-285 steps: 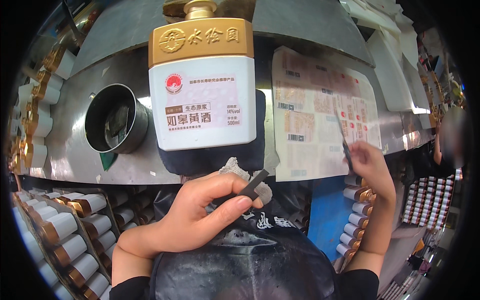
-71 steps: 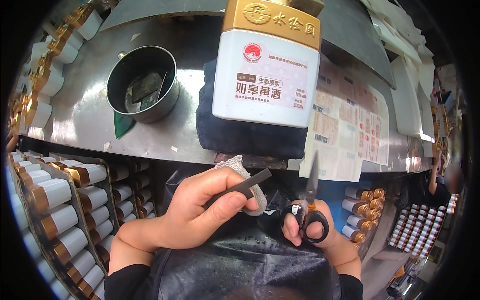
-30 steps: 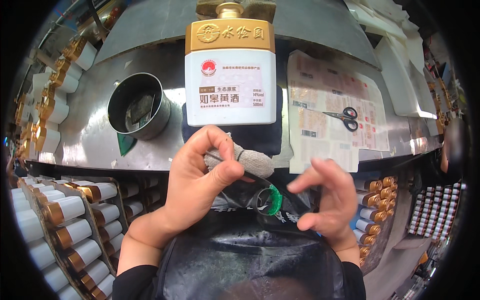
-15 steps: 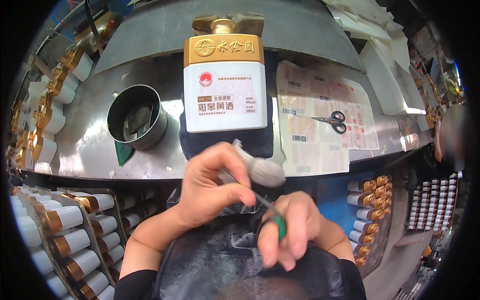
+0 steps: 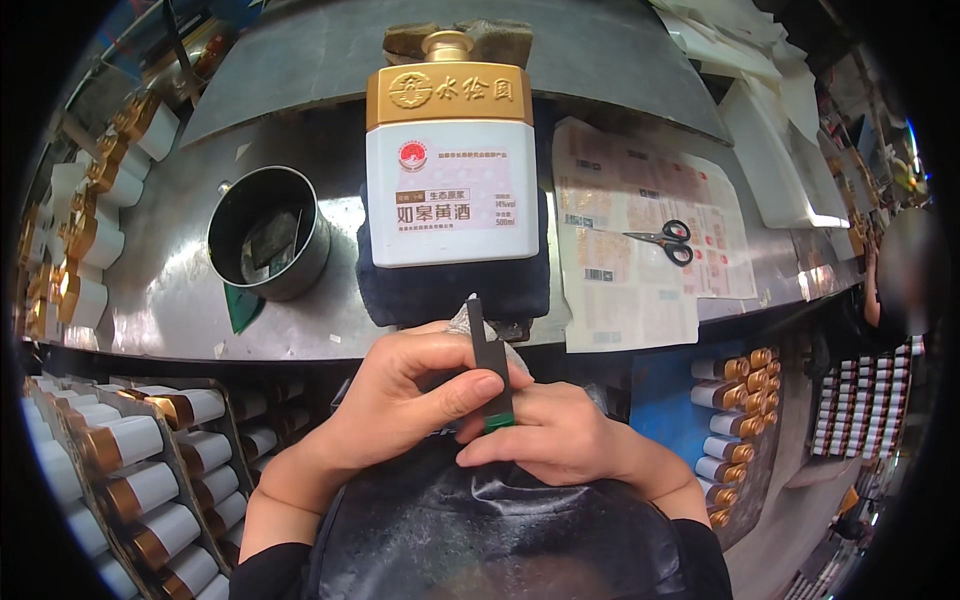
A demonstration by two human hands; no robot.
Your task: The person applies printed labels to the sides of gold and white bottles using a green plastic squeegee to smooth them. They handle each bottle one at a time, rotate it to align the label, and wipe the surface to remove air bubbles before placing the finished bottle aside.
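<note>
Left hand (image 5: 425, 385): thumb and fingers pinch the dark strip (image 5: 490, 360), on the near side of the bottle (image 5: 450, 165). Right hand (image 5: 550, 435): fingers curled at its green end (image 5: 498, 421); grip cannot be told. Likely light, springy; pinch flat faces mid-length.

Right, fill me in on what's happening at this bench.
A person's left hand pinches a flat dark strip that points away from them, while the right hand closes on a green piece at its near end. Beyond the hands, a white-and-gold bottle rests on a dark cloth, not being touched. Scissors lie on printed sheets to the right, and a metal pot stands to the left.
</note>
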